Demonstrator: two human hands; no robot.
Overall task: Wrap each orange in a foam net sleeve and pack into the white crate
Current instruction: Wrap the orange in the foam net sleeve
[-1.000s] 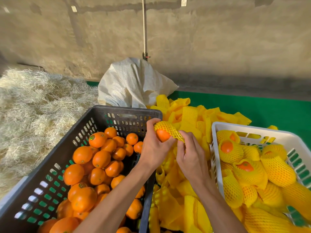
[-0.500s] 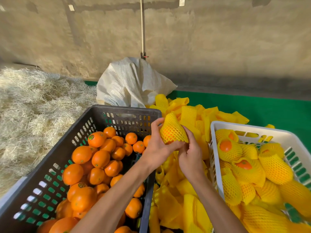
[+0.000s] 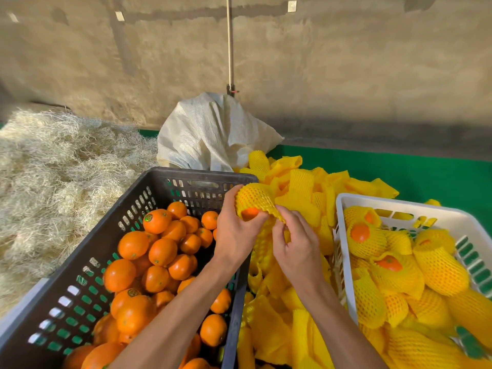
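One orange (image 3: 249, 213) in one yellow foam net sleeve (image 3: 255, 198), held up between the two crates, above the loose sleeve pile (image 3: 298, 198). Sleeve's long axis tilted, closed end up-left, open mouth down toward the camera, fruit showing there. Left hand (image 3: 235, 235) curled round the sleeved fruit, thumb across the mouth. Right hand (image 3: 295, 246) pinching the sleeve's lower edge, fingers bent. Black crate (image 3: 149, 187) at left, roughly thirty bare oranges visible. White crate (image 3: 399, 205) at right, about ten wrapped ones; exact count unclear. One white sack (image 3: 210, 134) behind.
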